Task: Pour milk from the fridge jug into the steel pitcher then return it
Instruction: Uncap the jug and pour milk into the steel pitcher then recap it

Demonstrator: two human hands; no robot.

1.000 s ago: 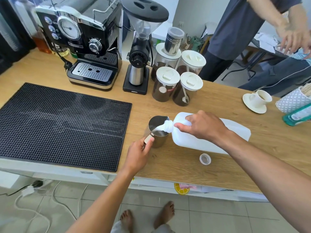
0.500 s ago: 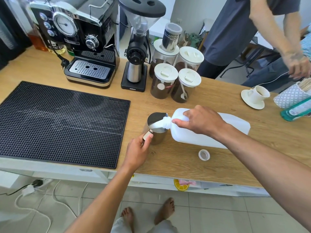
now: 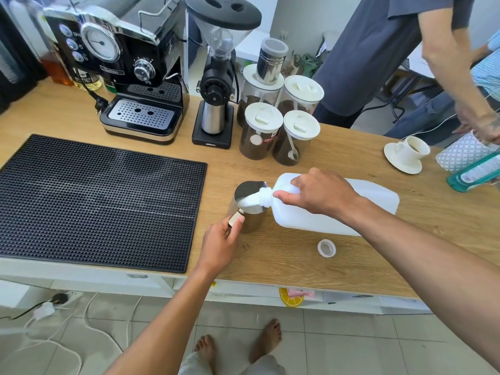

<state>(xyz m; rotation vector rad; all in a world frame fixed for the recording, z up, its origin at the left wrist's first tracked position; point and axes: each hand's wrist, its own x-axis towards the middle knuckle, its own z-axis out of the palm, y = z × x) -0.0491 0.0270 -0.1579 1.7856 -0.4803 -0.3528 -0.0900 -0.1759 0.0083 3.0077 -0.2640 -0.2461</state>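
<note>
A white plastic milk jug (image 3: 373,204) is tipped on its side above the wooden counter, its neck over the steel pitcher (image 3: 250,197). Milk runs from the neck into the pitcher. My right hand (image 3: 322,192) grips the jug near its handle and neck. My left hand (image 3: 220,242) pinches the pitcher's handle at the near side and holds it upright on the counter. The jug's white cap (image 3: 326,247) lies loose on the counter just below the jug.
A black rubber mat (image 3: 89,196) covers the counter's left. Behind stand an espresso machine (image 3: 127,74), a grinder (image 3: 216,77) and several coffee jars (image 3: 259,136). A cup on a saucer (image 3: 407,154) and a green bottle (image 3: 476,171) sit right. Another person (image 3: 405,50) stands beyond the counter.
Milk keeps pouring and the level in the pitcher looks higher. Both hands hold their grips. The other person's arm has swung down toward the counter's right end.
</note>
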